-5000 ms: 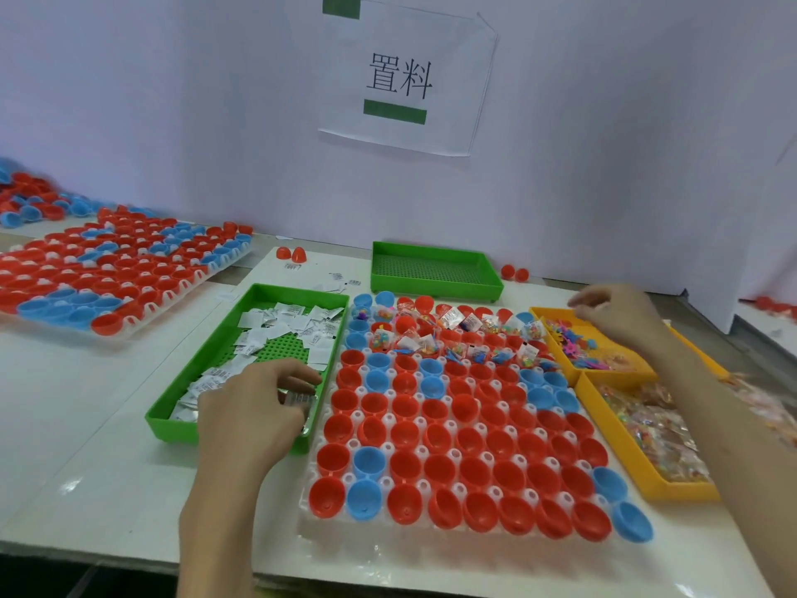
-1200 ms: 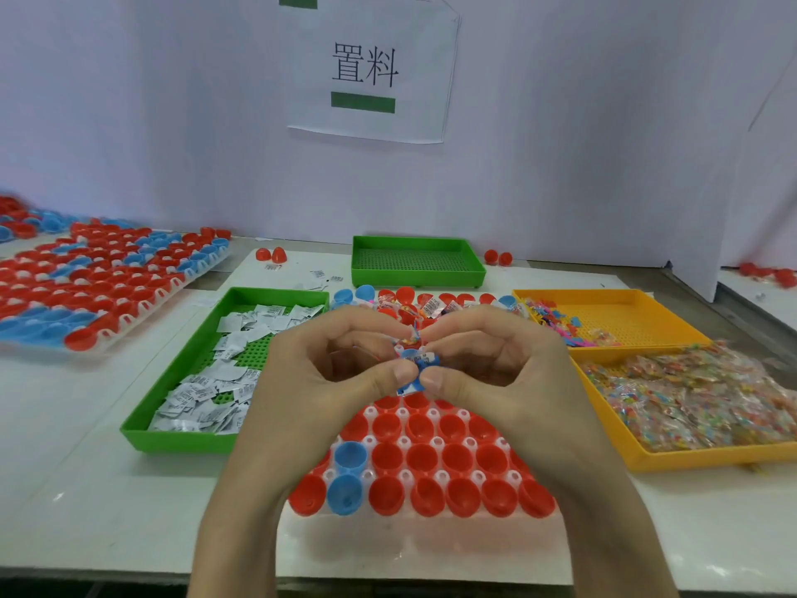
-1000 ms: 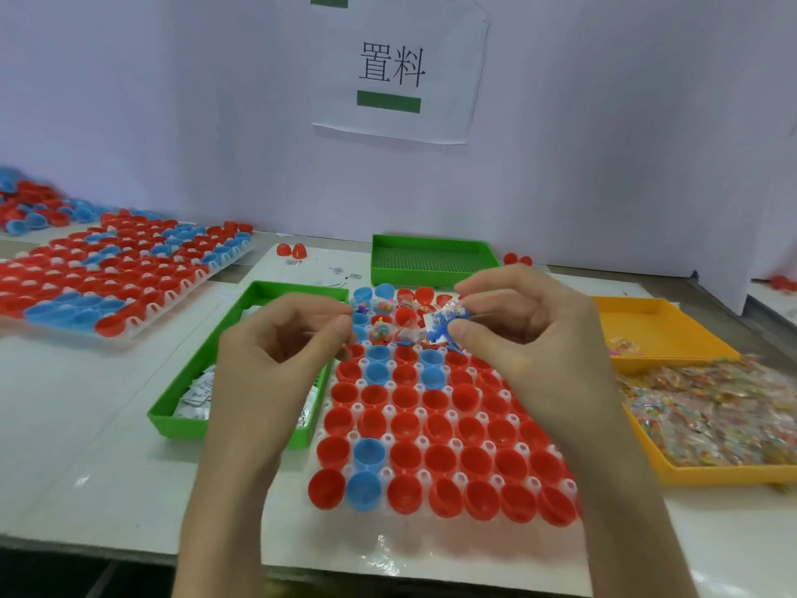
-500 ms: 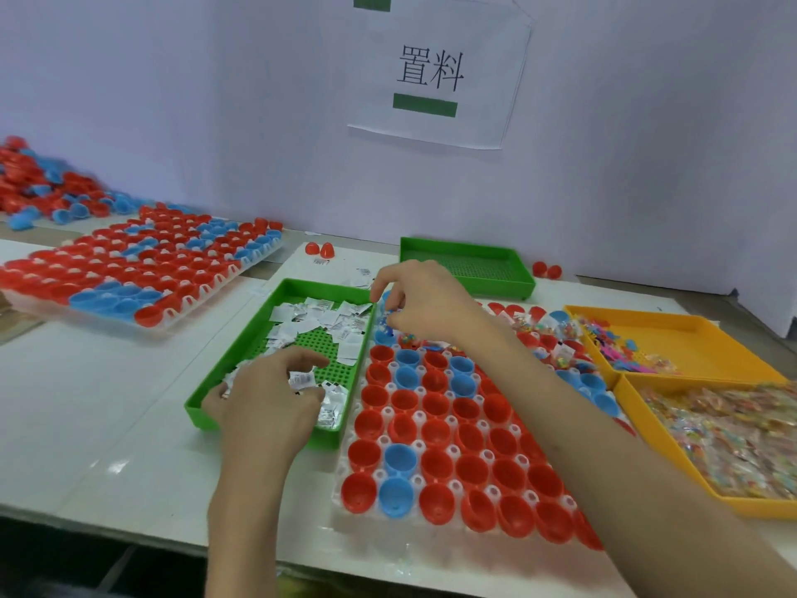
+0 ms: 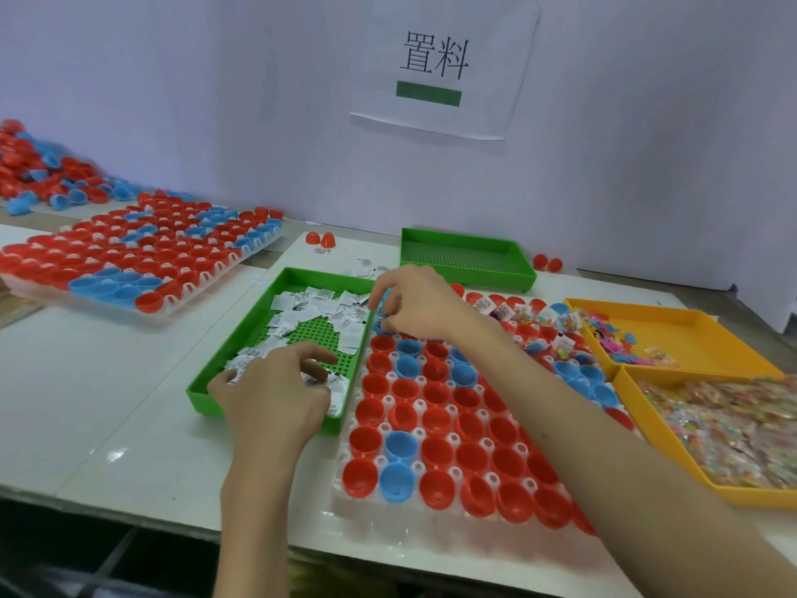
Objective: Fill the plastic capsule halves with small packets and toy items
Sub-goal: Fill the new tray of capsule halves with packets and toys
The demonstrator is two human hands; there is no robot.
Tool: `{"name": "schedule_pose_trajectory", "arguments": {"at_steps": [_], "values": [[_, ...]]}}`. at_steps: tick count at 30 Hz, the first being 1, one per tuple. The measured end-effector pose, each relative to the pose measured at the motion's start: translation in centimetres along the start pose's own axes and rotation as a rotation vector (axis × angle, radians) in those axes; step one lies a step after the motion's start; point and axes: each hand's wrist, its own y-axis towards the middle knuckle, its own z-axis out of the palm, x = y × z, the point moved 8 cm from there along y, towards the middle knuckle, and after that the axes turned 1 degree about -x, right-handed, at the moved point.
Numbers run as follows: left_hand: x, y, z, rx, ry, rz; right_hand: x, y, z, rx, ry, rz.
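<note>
A clear tray (image 5: 388, 526) holds rows of red and blue capsule halves (image 5: 440, 489); those in its far rows hold small toy packets (image 5: 504, 310). My right hand (image 5: 414, 308) reaches to the tray's far left corner, fingertips pinched together over a blue half (image 5: 381, 326) with a small packet. My left hand (image 5: 276, 390) is curled down in the green tray (image 5: 241, 338), its fingers gripping some of the white packets (image 5: 310, 308). My right forearm hides part of the capsule tray.
On the right stand a yellow tray (image 5: 690, 312) with small coloured toys and a nearer yellow tray (image 5: 660, 429) with bagged sweets. An empty green tray (image 5: 465, 256) sits behind. A second capsule tray (image 5: 129, 256) and a loose pile of halves (image 5: 43, 174) lie at the left.
My hands, together over the capsule tray a second ago, have parted. The left went down into the white packets; the right reached to the tray's far left corner and lowered its fingertips.
</note>
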Motion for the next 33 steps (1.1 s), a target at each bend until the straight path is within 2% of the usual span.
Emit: {"name": "schedule_pose_trajectory", "arguments": {"at_steps": [7,16,21,28,33], "values": [[0.0,-0.1,-0.1,-0.006,-0.018,-0.005,-0.3,0.4,0.0,0.001,0.018,0.009],[0.1,-0.3,-0.2,-0.039,-0.071,-0.06,0.5,-0.1,0.1,0.013,-0.092,-0.043],[0.1,-0.4,-0.5,-0.069,-0.146,-0.087,0.1,-0.9,-1.9,0.011,-0.051,-0.073],[-0.1,-0.5,-1.7,-0.171,-0.288,-0.08,-5.9,-3.5,-10.2,-0.175,0.079,0.02],[0.0,-0.3,-2.4,-0.253,-0.469,-0.02,-14.2,-7.7,-15.7,-0.349,0.013,0.244]]}}
